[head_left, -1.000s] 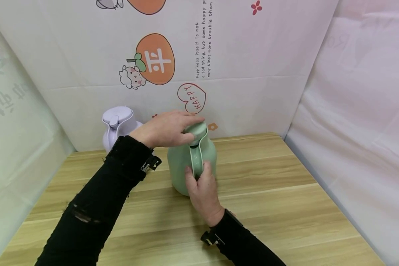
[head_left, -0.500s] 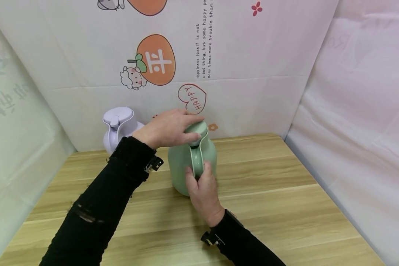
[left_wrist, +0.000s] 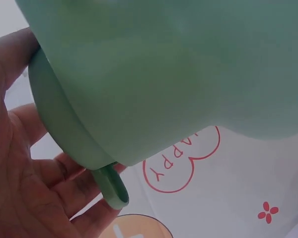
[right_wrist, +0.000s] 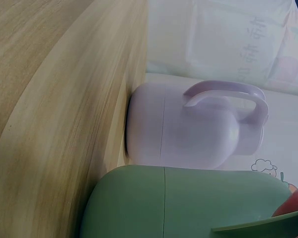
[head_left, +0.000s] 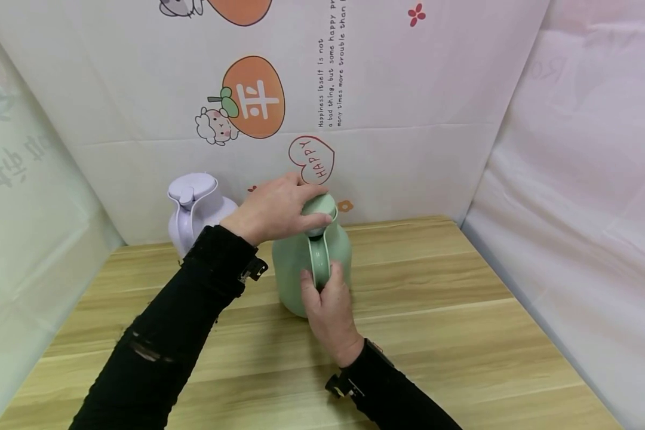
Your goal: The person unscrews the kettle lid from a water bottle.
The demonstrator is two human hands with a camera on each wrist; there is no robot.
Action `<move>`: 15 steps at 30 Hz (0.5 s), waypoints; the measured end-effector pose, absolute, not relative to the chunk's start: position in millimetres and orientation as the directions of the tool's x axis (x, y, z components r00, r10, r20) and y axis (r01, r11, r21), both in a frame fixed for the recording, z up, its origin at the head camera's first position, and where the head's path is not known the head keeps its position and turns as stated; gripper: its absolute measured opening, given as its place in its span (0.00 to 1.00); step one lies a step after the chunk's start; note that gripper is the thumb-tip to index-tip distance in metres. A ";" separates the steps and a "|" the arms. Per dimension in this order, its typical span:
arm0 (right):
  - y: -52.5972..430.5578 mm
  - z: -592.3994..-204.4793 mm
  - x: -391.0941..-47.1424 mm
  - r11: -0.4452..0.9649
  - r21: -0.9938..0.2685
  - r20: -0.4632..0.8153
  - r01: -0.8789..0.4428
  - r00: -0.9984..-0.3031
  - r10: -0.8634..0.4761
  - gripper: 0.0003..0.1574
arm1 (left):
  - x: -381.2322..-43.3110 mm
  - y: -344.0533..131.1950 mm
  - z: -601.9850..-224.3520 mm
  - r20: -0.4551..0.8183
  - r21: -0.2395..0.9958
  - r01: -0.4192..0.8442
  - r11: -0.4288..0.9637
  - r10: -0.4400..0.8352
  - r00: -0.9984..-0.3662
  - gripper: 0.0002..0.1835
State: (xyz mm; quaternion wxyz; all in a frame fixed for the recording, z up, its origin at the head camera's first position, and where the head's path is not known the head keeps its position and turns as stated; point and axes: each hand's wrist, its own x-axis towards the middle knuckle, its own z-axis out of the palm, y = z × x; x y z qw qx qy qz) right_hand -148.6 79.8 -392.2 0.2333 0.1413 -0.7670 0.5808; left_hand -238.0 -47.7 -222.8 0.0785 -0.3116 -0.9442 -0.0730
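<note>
A pale green thermos jug (head_left: 289, 278) stands upright on the wooden table. My left hand (head_left: 276, 209) reaches over its top and grips the round green lid (head_left: 322, 205), thumb on the near side. In the left wrist view, fingers surround the lid's edge, and a small green tab (left_wrist: 111, 187) sticks out beside them. My right hand (head_left: 331, 313) holds the jug's handle (head_left: 320, 258), thumb on its left side; the right wrist view shows only fingertips (right_wrist: 292, 204) by the handle. Whether the lid is loose from the neck I cannot tell.
A lilac jug (head_left: 185, 226) of similar shape stands at the back left, partly behind my left arm. Behind both jugs rises a white printed cloth (head_left: 408, 119), with more cloth at both sides. The wooden tabletop (head_left: 451, 334) extends to the right and front.
My left hand has shifted slightly right, its thumb sliding or turning along the near side of the lid. The right hand and the green jug have stayed nearly still.
</note>
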 end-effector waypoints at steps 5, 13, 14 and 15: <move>79.9 -392.4 -148.4 0.288 -0.826 0.520 -0.485 -0.853 0.054 0.15 | -237.1 -45.0 -224.6 0.220 0.076 0.571 0.817 0.545 -0.809 0.32; 79.5 -392.5 -148.5 0.301 -0.820 0.527 -0.488 -0.848 0.062 0.16 | -232.7 -38.1 -227.9 0.273 0.041 0.501 0.864 0.473 -0.838 0.33; 79.5 -392.7 -148.5 0.301 -0.819 0.527 -0.488 -0.847 0.063 0.16 | -232.2 -36.9 -228.6 0.279 0.039 0.488 0.872 0.460 -0.843 0.33; 79.6 -393.0 -148.5 0.300 -0.819 0.528 -0.488 -0.847 0.063 0.15 | -231.7 -35.7 -229.3 0.284 0.033 0.474 0.880 0.447 -0.848 0.34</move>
